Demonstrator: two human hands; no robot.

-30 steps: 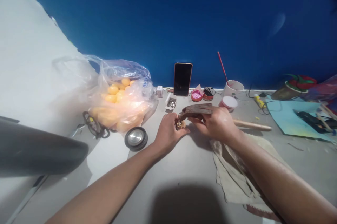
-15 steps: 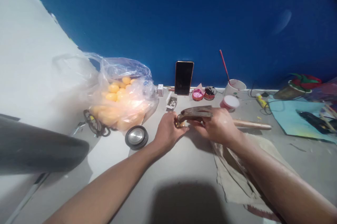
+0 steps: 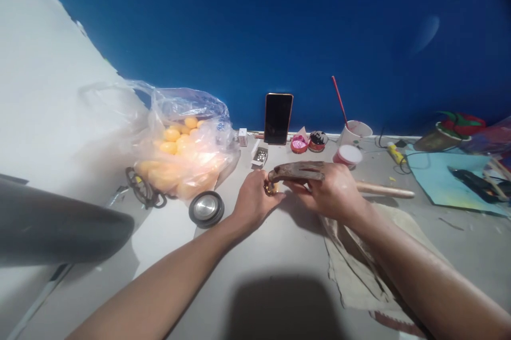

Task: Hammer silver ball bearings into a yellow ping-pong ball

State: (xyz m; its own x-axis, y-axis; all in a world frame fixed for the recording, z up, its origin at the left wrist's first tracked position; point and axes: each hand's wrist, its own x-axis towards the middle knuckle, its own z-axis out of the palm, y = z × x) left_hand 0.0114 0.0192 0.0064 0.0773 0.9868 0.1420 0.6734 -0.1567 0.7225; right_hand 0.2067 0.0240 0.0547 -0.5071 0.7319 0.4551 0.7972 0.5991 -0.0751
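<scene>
1. The step in hand appears to be close hammer work on a small gold-coloured piece (image 3: 271, 187), which sits on the grey table (image 3: 255, 260) near the middle of the scene, between the two hands.
2. The left hand (image 3: 253, 193) is closed around the gold-coloured piece, its fingers at the far side and its thumb along the near side; the fingers hide part of the piece, so its full shape cannot be told.
3. The right hand (image 3: 337, 188) grips the hammer (image 3: 297, 171) close behind the head, and the wooden handle sticks out to the right. The left end of the head points down at the piece; whether they touch is too small to tell.
4. The next move seems to call for a steady left-hand hold, with the thumb and fingertips clear of the striking end, and short, controlled motion from the right hand. A slip here could catch a finger.
5. On the far side of the hands stands a small box (image 3: 261, 156) of shiny bits, with a phone (image 3: 278, 118) upright against the wall behind it.
6. To the left lies a round metal disc (image 3: 206, 209) with a dark rim; to the near right, a beige cloth (image 3: 395, 223) lies partly under the right forearm.
</scene>
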